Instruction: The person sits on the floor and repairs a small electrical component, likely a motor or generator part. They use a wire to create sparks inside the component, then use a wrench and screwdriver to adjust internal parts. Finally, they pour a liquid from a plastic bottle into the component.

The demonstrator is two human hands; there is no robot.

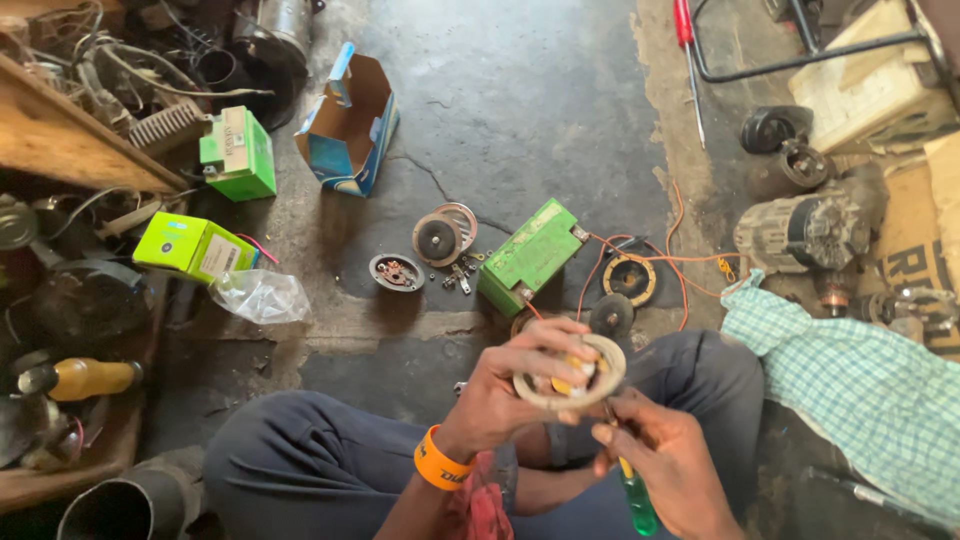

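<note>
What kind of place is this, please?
Probably a small repair workshop for electrical or motor parts. On the oily concrete floor lie a green battery with orange wires, loose round parts and old motors.

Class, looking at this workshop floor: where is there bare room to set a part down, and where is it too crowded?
Bare floor lies between the open blue box and the red screwdriver. A smaller patch lies between the plastic bag and the left hand. It is crowded around the green battery and by the motors.
</note>
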